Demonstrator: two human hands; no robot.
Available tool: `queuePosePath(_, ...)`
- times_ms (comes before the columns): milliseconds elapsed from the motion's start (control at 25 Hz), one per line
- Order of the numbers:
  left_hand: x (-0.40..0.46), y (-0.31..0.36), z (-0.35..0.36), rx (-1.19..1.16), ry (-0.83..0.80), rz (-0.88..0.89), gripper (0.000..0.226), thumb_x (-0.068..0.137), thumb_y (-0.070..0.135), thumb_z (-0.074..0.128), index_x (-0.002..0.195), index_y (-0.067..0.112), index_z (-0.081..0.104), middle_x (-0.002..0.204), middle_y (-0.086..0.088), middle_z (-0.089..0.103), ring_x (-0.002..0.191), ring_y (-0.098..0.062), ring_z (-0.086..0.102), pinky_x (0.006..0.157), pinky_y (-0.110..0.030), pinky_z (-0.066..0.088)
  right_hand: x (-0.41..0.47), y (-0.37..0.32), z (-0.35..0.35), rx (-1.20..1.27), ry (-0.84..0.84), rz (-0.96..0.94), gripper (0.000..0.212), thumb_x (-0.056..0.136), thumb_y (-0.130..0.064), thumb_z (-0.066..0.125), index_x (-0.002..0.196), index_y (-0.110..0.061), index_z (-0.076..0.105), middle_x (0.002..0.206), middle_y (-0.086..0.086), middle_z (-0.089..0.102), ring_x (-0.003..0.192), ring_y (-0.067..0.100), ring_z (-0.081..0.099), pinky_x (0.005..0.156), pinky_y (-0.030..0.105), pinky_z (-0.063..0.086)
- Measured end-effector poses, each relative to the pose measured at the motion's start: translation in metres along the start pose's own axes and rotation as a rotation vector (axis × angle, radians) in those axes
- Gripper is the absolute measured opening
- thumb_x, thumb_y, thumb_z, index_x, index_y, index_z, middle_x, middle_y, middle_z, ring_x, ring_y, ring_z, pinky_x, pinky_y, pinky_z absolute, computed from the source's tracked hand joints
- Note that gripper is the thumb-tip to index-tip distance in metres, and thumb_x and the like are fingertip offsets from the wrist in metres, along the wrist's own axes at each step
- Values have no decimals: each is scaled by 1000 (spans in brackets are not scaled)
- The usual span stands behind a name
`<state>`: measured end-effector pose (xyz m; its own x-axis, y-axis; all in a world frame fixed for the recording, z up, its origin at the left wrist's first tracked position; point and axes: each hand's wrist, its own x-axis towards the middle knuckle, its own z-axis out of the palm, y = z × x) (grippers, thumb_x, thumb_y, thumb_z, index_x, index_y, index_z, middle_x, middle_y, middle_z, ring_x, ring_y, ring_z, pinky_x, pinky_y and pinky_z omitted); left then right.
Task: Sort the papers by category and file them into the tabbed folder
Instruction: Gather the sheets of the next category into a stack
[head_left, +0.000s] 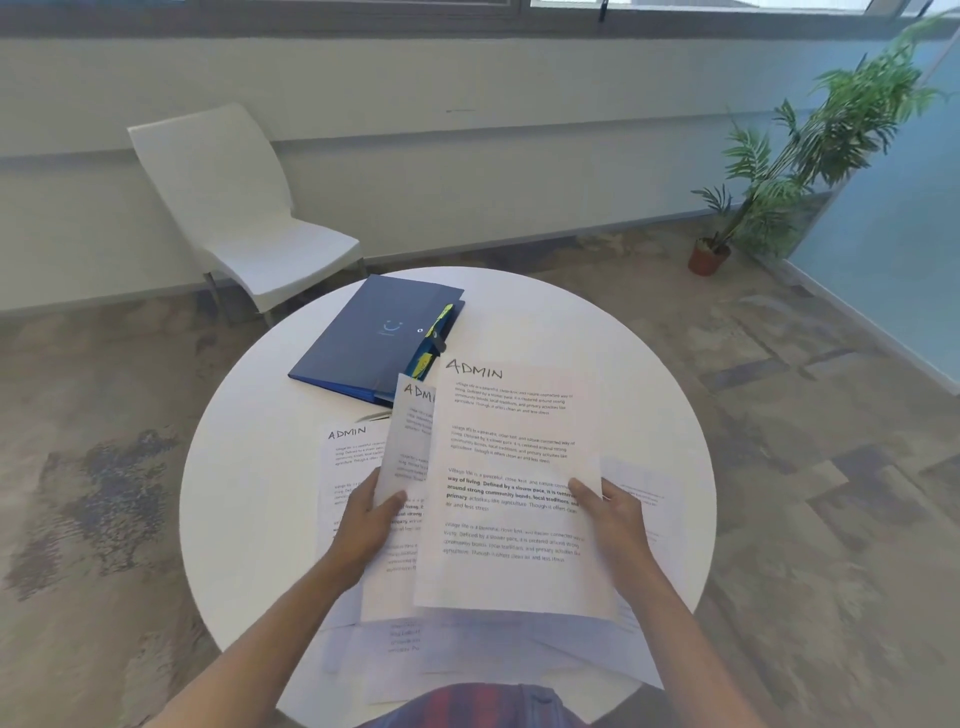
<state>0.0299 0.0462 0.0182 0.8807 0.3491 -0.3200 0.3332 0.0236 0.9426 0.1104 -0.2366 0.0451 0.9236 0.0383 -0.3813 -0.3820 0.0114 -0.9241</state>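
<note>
Round table (249, 519), ADMIN papers (509, 493) in both grips

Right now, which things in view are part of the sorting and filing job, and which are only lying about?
Part of the job:
- ADMIN sheet held by right hand
- second ADMIN sheet held by left hand
- third ADMIN sheet lying on the table
- loose papers at the near edge
- blue tabbed folder, closed

Lying about:
- white chair
- potted plant
</note>
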Motion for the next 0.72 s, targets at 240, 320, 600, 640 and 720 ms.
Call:
queuePosePath(240,-27,62,22,-263,-115,-38,34,87,7,66,116,25,67,108,-9,74,97,-31,72,82,-52,58,-3,-15,11,59,-85,15,19,92,-15,66,108,-6,73,102,12,77,94,30,74,82,41,60)
queuePosePath(320,-31,74,27,-272,-129,-46,34,89,3,63,114,24,68,106,-11,75,94,-34,72,80,-53,58,-4,-17,11,61,-102,17,21,93,-16,66,111,-7,72,104,13,77,98,33,73,88,45,58)
queuePosePath(600,-33,83,37,-127,-64,-61,38,102,48,34,106,34,69,95,6,77,89,-17,74,72,-34,58,-8,-18,14,-42,-100,-86,14,96,-18,62,101,-12,74,97,7,78,94,31,74,84,45,60)
queuePosePath(640,-31,81,37,-162,-72,-75,41,101,51,31,107,35,68,96,6,77,87,-16,74,73,-34,57,-9,-17,16,-60,-82,-117,13,96,-18,62,99,-13,74,95,5,78,92,30,74,79,40,60)
queuePosePath(720,-29,79,37,-205,-106,-63,29,101,40,43,116,27,65,104,-2,76,91,-22,74,75,-40,59,-10,-17,19,-98,-36,-182,11,96,-17,62,96,-15,73,91,1,78,88,26,74,68,26,57)
